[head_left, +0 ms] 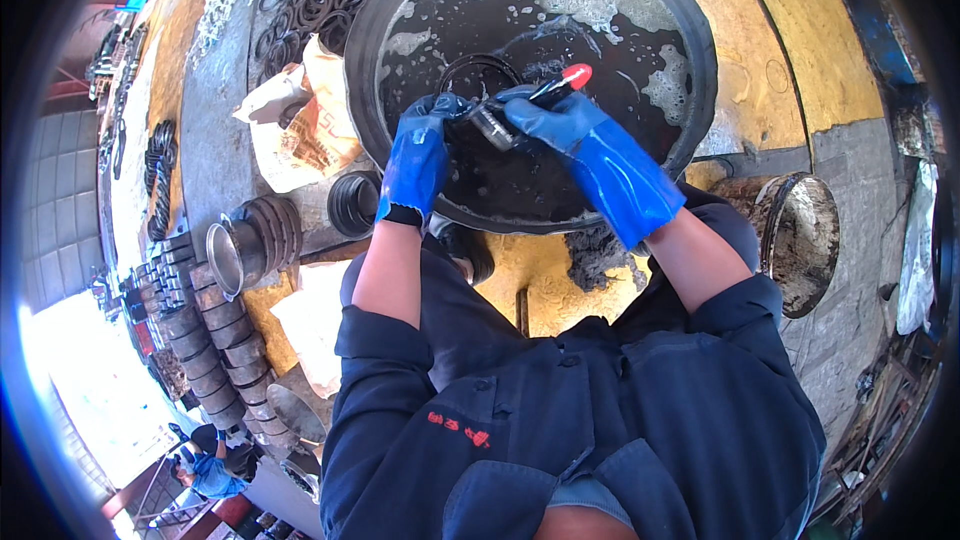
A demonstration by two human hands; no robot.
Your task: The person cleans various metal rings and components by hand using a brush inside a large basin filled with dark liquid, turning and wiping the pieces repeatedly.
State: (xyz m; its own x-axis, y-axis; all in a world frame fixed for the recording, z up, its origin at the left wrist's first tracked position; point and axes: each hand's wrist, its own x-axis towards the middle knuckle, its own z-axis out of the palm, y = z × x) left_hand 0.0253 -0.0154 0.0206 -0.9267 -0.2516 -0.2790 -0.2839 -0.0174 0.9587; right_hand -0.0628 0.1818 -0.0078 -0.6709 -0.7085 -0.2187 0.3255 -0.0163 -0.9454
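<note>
My right hand (pixel 568 130), in a long blue rubber glove, is closed round a flat brush. The brush's black handle (pixel 552 90) ends in a red tip and points up to the right. A shiny metal band (pixel 492 128) shows on the other side of the fingers; the bristles cannot be made out. My left hand (pixel 428 130), gloved the same way, pinches a thin dark ring (pixel 482 58) at its near left side. Both hands are close together over a wide round basin (pixel 362 80) of dark liquid with pale foam floating on it.
Many dark rings (pixel 318 2) lie heaped left of the basin, beside a crumpled printed sack (pixel 310 130). Stacked black rings (pixel 354 204) and rows of metal cylinders (pixel 225 325) stand nearer on the left. A dirty bucket (pixel 805 240) lies at right. Another person (pixel 215 470) is far off at lower left.
</note>
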